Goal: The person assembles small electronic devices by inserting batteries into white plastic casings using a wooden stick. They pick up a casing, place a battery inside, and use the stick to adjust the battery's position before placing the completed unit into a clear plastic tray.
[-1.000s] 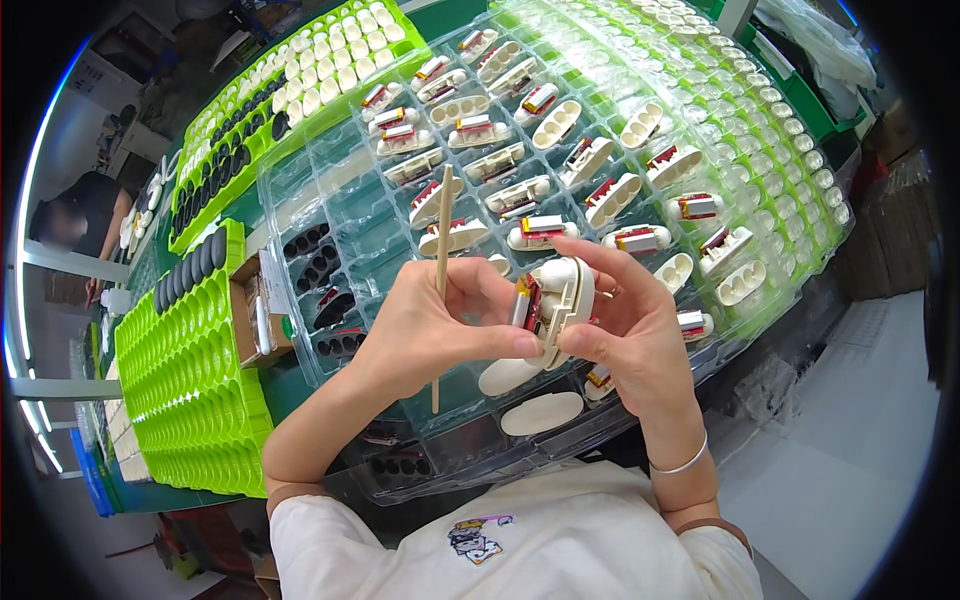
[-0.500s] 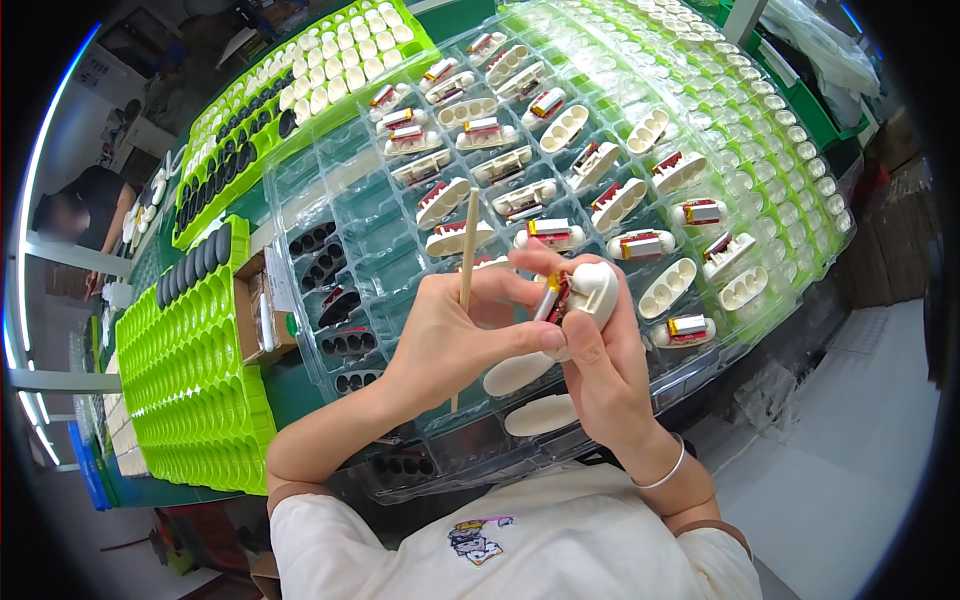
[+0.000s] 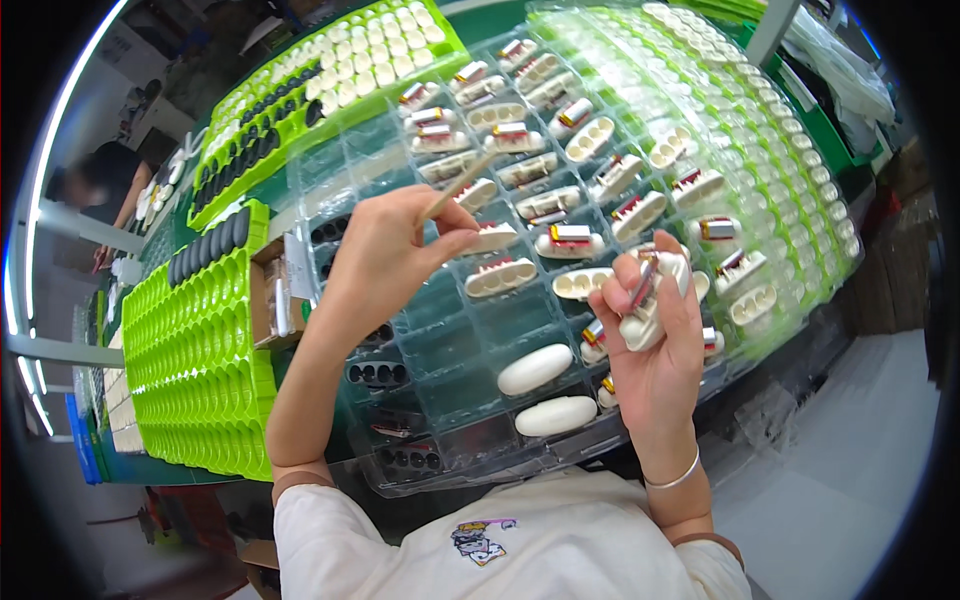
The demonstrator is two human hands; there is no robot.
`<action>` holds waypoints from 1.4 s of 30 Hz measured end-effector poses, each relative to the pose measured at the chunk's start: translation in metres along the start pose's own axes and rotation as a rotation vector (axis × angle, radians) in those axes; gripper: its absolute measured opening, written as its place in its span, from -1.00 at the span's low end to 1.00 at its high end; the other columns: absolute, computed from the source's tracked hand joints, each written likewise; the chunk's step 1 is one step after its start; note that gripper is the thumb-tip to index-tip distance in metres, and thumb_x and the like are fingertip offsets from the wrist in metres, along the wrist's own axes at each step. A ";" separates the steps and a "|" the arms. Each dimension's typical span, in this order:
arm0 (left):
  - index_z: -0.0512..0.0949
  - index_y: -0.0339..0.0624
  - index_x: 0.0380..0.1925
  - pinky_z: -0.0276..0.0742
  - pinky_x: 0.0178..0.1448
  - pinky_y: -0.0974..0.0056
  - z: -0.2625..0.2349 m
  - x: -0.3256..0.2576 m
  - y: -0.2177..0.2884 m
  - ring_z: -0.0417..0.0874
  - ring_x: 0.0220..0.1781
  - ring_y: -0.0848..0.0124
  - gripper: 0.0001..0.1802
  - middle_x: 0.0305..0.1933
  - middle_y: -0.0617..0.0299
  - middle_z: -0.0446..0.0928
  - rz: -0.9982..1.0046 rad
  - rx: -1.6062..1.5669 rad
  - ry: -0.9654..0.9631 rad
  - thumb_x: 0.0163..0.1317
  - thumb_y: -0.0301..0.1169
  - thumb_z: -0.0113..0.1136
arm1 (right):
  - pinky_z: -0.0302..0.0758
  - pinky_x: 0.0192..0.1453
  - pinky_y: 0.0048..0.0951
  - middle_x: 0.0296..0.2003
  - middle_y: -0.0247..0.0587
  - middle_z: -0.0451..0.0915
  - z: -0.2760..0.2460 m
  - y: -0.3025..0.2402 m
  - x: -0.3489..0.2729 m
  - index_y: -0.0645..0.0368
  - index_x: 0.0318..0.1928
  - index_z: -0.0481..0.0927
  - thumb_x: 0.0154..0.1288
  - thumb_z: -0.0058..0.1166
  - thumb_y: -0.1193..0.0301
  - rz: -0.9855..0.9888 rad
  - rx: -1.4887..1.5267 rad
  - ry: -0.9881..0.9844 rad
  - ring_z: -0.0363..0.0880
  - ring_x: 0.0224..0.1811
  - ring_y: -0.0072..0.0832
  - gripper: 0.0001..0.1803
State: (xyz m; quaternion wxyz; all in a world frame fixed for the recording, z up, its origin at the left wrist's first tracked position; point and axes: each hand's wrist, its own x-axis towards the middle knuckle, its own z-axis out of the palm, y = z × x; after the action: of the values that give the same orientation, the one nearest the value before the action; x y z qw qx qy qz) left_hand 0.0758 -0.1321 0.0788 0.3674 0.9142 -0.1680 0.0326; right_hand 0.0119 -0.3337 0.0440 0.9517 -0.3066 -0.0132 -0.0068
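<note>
Your left hand (image 3: 385,255) is closed in a pinch on a thin wooden stick (image 3: 462,184), thumb against forefinger, tip raised toward the far side of the clear tray (image 3: 450,330); held that way it is lifted off the parts, apparently so it fouls nothing. Your right hand (image 3: 655,335) is wrapped around a white shell (image 3: 650,300), fingers behind it and thumb across the front, with its open side turned up toward you, which looks meant to let you see inside. A small red and metal insert sits at the shell's upper end, under the thumb; whether it is fully seated cannot be told. The shell is held above the tray's near right part, just over the pockets there. In the tray, open shells (image 3: 500,277) lie one to a pocket, many with a red and metal insert showing, so each stays apart from its neighbours. Two closed white ovals (image 3: 545,395) rest in the near pockets, beside your right wrist. Dark pieces (image 3: 378,374) fill pockets on the near left. At the bench's left edge stand green trays (image 3: 195,350), some holding rows of dark and white parts.
</note>
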 end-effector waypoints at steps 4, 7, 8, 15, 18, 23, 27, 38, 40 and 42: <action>0.57 -0.21 -0.50 0.05 -0.61 0.41 -0.003 0.009 -0.008 0.11 -0.69 0.59 -0.88 -0.71 0.33 0.25 0.002 0.053 -0.001 -0.10 -0.45 0.23 | 0.28 -0.19 -0.52 -0.37 -0.24 0.31 -0.004 -0.005 -0.001 0.13 0.03 0.14 0.27 -0.20 0.34 0.048 0.009 0.076 0.28 -0.37 -0.57 -0.64; 0.57 -0.24 -0.49 0.30 -0.42 0.37 -0.023 0.025 -0.023 0.39 -0.54 0.45 -0.85 -0.57 0.21 0.47 -0.054 0.149 0.079 -0.07 -0.40 0.20 | 0.28 -0.18 -0.51 -0.37 -0.25 0.30 -0.007 -0.004 0.001 0.13 0.05 0.14 0.26 -0.20 0.35 0.078 0.027 0.061 0.27 -0.38 -0.58 -0.63; 0.57 -0.26 -0.49 0.40 -0.33 0.34 -0.033 0.030 -0.034 0.52 -0.47 0.37 -0.83 -0.51 0.14 0.54 -0.070 0.185 0.111 -0.07 -0.38 0.19 | 0.28 -0.18 -0.50 -0.37 -0.25 0.30 -0.006 -0.003 0.002 0.13 0.05 0.14 0.27 -0.20 0.35 0.094 0.034 0.051 0.27 -0.38 -0.59 -0.63; 0.58 -0.25 -0.47 0.41 -0.33 0.35 -0.103 0.046 -0.081 0.54 -0.49 0.41 -0.76 -0.54 0.13 0.55 -0.133 0.252 0.221 -0.10 -0.31 0.19 | 0.29 -0.18 -0.51 -0.41 -0.28 0.23 -0.003 -0.005 0.000 0.18 0.06 0.15 0.26 -0.21 0.37 0.094 0.027 0.156 0.22 -0.42 -0.61 -0.62; 0.58 -0.26 -0.52 0.42 -0.35 0.35 -0.133 0.023 -0.095 0.54 -0.49 0.40 -0.77 -0.55 0.13 0.54 -0.284 0.404 0.136 -0.15 -0.31 0.20 | 0.29 -0.20 -0.53 -0.40 -0.29 0.24 -0.004 -0.003 -0.003 0.19 0.07 0.15 0.28 -0.24 0.39 0.097 0.038 0.133 0.22 -0.44 -0.63 -0.64; 0.60 -0.17 -0.60 0.46 -0.34 0.29 -0.136 -0.036 -0.123 0.57 -0.49 0.33 -0.86 -0.57 0.13 0.55 -0.614 0.822 -0.030 -0.19 -0.35 0.23 | 0.31 -0.20 -0.51 -0.39 -0.27 0.25 -0.002 0.000 -0.005 0.18 0.06 0.16 0.29 -0.23 0.37 0.114 0.062 0.138 0.23 -0.45 -0.63 -0.64; 0.60 -0.10 -0.62 0.47 -0.30 0.21 -0.116 -0.076 -0.156 0.57 -0.46 0.20 -0.89 -0.56 0.10 0.54 -0.658 0.777 0.034 -0.23 -0.36 0.24 | 0.33 -0.19 -0.49 -0.39 -0.25 0.25 0.002 0.003 -0.007 0.18 0.06 0.15 0.28 -0.23 0.37 0.149 0.054 0.121 0.24 -0.44 -0.61 -0.64; 0.50 -0.19 -0.62 0.41 -0.31 0.12 -0.099 -0.078 -0.165 0.52 -0.42 0.11 -0.89 -0.53 0.04 0.50 -0.364 0.839 0.107 -0.15 -0.39 0.11 | 0.28 -0.10 -0.45 -0.34 -0.20 0.31 -0.006 0.000 -0.003 0.17 0.02 0.16 0.24 -0.18 0.38 0.185 0.180 0.057 0.27 -0.37 -0.54 -0.65; 0.47 -0.21 -0.61 0.39 -0.31 0.12 -0.107 -0.085 -0.167 0.51 -0.42 0.12 -0.90 -0.51 0.04 0.50 -0.250 0.827 0.111 -0.11 -0.41 0.09 | 0.30 -0.07 -0.42 -0.33 -0.18 0.32 -0.005 0.000 -0.002 0.16 0.01 0.15 0.25 -0.20 0.39 0.220 0.238 0.044 0.30 -0.35 -0.52 -0.66; 0.46 -0.23 -0.59 0.38 -0.34 0.15 -0.115 -0.086 -0.150 0.50 -0.44 0.10 -0.91 -0.52 0.04 0.49 -0.330 0.758 0.179 -0.09 -0.44 0.08 | 0.35 -0.07 -0.40 -0.33 -0.17 0.34 -0.004 0.000 -0.001 0.13 0.00 0.15 0.26 -0.22 0.38 0.233 0.238 0.016 0.35 -0.32 -0.49 -0.68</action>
State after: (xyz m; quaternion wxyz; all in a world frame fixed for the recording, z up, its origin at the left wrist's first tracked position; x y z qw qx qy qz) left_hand 0.0514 0.0717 0.0479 0.0184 0.9928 0.0372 0.1123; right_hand 0.0107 -0.3358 0.0411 0.9758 -0.1909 0.0292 0.1031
